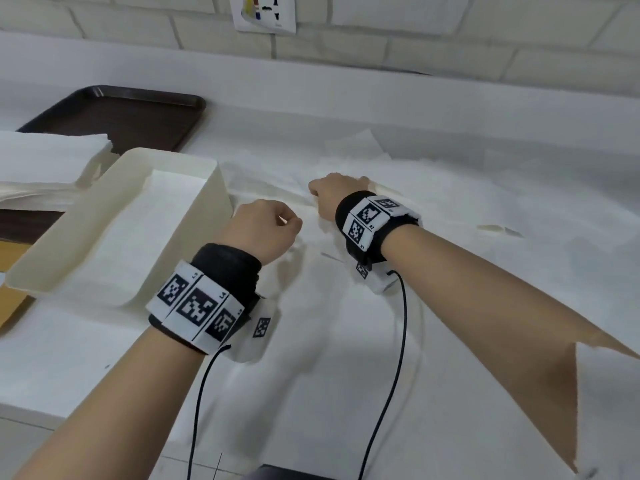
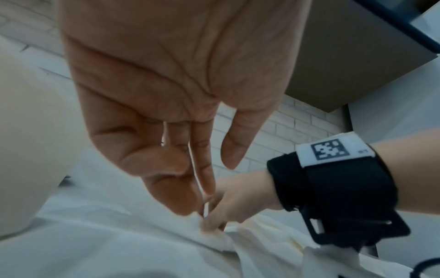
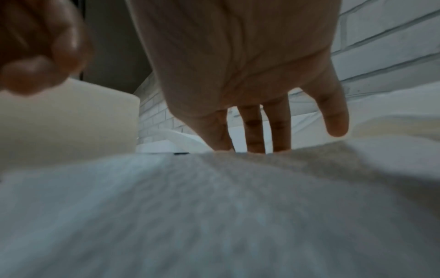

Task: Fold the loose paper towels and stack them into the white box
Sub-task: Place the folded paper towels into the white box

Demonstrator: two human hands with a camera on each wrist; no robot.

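Far left of the hands: a stack of paper towels (image 1: 48, 157) lying over a dark tray (image 1: 138, 116). Next, just left of the left hand (image 1: 265, 228): the white box (image 1: 194, 216), a folded sheet flat inside. Left hand with fingers loosely bent and pointing down, tips meeting the loose paper towel (image 1: 346, 306) spread beneath both wrists; whether any paper is actually pinched, cannot tell. Just right of it, right hand (image 1: 334, 194) with fingers (image 3: 253, 129) straight, pressing down on a raised ridge of the same towel. Further right, more loose sheets on the white counter (image 1: 519, 109).
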